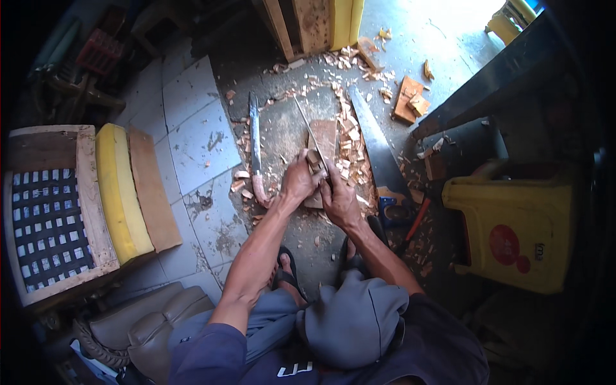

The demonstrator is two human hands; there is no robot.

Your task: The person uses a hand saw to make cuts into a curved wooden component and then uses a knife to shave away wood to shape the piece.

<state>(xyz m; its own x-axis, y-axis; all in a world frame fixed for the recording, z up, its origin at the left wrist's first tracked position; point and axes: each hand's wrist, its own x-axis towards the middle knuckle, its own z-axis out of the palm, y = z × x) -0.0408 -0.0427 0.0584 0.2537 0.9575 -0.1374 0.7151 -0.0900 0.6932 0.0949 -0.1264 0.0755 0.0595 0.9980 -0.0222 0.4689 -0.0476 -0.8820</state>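
Observation:
My left hand (299,178) is closed around a small wooden block (314,158), gripping it above the floor. My right hand (341,202) is closed at the near end of a long thin blade-like tool (306,120), seen nearly edge-on and slanting away past the block. Its exact kind and its handle are hidden. Beneath both hands lies a flat, tapered wooden board (323,136). To the left rests a machete (255,138) with a curved wooden handle. On the right is a handsaw (374,141) with a blue handle.
Wood chips (350,144) litter the floor around the board. A reddish-brown wooden piece (405,102) lies beyond the saw; a red-orange stick (418,219) is beside its handle. A yellow plastic stool (513,221) stands right. At left is a wooden frame with woven black straps (54,224) and yellow foam (122,192).

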